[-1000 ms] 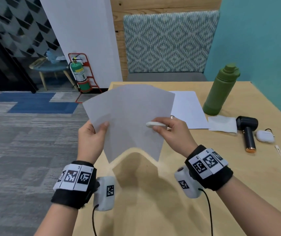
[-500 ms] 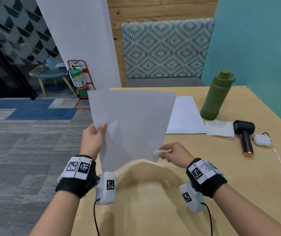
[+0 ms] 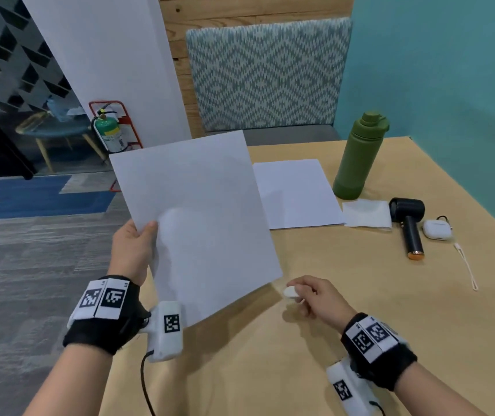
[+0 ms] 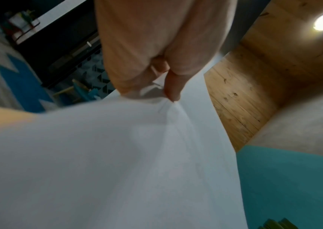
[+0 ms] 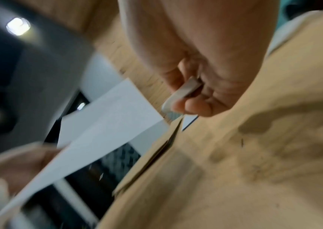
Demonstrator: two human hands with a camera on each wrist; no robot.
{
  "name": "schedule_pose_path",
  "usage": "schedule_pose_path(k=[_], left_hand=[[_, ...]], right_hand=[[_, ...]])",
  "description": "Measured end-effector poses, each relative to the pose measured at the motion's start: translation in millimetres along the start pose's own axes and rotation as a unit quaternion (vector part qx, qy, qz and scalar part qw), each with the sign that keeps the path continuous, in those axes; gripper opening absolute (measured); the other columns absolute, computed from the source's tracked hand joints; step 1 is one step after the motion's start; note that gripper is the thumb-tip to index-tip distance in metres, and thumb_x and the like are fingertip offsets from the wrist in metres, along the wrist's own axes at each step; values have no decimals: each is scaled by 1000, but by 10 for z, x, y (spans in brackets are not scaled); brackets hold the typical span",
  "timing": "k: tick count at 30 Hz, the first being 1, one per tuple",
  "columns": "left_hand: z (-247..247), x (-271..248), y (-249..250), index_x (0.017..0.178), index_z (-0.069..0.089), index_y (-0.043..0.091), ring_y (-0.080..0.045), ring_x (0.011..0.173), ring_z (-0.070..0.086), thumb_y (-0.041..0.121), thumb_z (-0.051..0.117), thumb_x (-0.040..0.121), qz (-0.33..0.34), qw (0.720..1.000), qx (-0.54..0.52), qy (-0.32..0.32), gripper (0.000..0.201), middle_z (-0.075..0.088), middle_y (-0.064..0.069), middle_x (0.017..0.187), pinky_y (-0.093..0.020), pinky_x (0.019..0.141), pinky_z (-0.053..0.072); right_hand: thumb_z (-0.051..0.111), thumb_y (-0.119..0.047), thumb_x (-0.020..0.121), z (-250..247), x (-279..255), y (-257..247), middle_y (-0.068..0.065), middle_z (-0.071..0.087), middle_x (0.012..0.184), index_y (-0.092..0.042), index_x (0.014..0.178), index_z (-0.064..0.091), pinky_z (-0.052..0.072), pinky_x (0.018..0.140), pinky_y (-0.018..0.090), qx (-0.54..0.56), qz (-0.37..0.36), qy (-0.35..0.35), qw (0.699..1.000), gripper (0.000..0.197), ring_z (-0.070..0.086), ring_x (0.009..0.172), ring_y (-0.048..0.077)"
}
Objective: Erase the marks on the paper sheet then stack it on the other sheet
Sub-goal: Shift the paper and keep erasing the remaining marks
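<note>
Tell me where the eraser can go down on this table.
Bare tabletop around the right hand, below the flat sheet. Crowded far right: bottle, napkin, black fan, earbud case.

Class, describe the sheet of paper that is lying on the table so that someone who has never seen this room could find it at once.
Start at the tall green bottle standing near the far side of the wooden table. Just left of its base lies the flat sheet. Unlike the held sheet, gripped in the air by the left hand, it rests on the table, and it is far bigger than the small white square beside it.
</note>
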State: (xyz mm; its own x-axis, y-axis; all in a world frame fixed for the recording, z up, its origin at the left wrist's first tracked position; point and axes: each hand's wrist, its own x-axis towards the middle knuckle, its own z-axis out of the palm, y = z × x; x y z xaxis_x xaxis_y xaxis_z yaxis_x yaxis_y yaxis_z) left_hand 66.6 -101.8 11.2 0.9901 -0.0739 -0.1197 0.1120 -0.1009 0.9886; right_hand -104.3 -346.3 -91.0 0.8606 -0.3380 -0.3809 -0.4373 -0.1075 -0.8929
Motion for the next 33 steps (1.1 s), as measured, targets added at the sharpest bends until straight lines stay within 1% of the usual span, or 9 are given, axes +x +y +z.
schedule_pose_path(k=[5, 8, 9, 11, 13, 16, 21, 29, 33], left_hand=[[253, -72, -241, 126, 52, 2, -27, 100, 60, -1, 42, 98, -79, 993, 23, -82, 30, 61, -13, 121, -32, 82, 49], [456, -178, -398, 120, 53, 3, -18, 73, 64, -6, 43, 95, -118, 983, 60, -125, 28, 65, -14, 102, -15, 48, 47], [532, -217, -456, 117, 53, 4, -16, 66, 63, -9, 43, 93, -132, 979, 76, -137, 30, 65, -12, 95, -15, 46, 45], [677, -284, -596, 120, 53, 5, -24, 79, 65, -14, 43, 89, -164, 966, 97, -175, 38, 66, -12, 99, -24, 62, 52], [787, -361, -717, 123, 52, 8, -31, 93, 63, -17, 42, 85, -189, 951, 125, -208, 46, 65, -13, 108, -32, 71, 52], [915, -460, -867, 124, 49, 9, -31, 95, 61, -20, 36, 81, -214, 937, 144, -235, 54, 63, -11, 107, -37, 78, 52], [993, -521, -1001, 131, 46, 11, -35, 109, 57, -15, 35, 80, -233, 927, 163, -246, 59, 59, -14, 122, -48, 94, 48], [952, -521, -1026, 144, 32, 18, -29, 119, 53, -10, 39, 83, -206, 928, 178, -253, 67, 54, -9, 132, -49, 100, 45], [955, -568, -989, 151, 4, 27, -26, 115, 57, -10, 41, 85, -176, 919, 196, -293, 85, 58, -8, 129, -46, 98, 47]], right_hand=[[48, -9, 91, -345, 4, 134, 6, 50, 74, -8, 92, 61, 29, 35, 17, 264, 77, 231, 933, 13, 42, 38, 13], [54, -14, 88, -624, -27, 198, 3, 44, 73, -12, 79, 55, 29, 46, 25, 343, 99, 288, 889, 10, 37, 50, 15], [53, -14, 89, -704, -37, 209, 3, 42, 74, -12, 81, 54, 28, 48, 25, 353, 95, 298, 882, 8, 37, 52, 15], [53, -10, 90, -831, -46, 223, 1, 42, 74, -10, 98, 53, 29, 51, 25, 363, 83, 305, 876, 8, 38, 56, 14], [53, -8, 90, -910, -50, 250, 1, 44, 72, -11, 109, 51, 31, 52, 23, 362, 83, 305, 877, 20, 40, 57, 13], [53, -11, 91, -932, -81, 237, 0, 41, 68, -13, 91, 54, 32, 51, 23, 359, 87, 277, 887, 2, 40, 56, 13], [55, -14, 89, -854, -123, 230, 0, 40, 65, -16, 77, 52, 34, 47, 20, 347, 98, 231, 904, 13, 40, 54, 13], [54, -7, 89, -596, -129, 275, 3, 49, 69, -8, 101, 55, 44, 42, 16, 302, 105, 142, 937, 12, 52, 49, 10], [59, -1, 84, -418, -142, 300, 7, 61, 66, -8, 101, 59, 52, 49, 20, 190, 97, 96, 972, 18, 56, 50, 14]])
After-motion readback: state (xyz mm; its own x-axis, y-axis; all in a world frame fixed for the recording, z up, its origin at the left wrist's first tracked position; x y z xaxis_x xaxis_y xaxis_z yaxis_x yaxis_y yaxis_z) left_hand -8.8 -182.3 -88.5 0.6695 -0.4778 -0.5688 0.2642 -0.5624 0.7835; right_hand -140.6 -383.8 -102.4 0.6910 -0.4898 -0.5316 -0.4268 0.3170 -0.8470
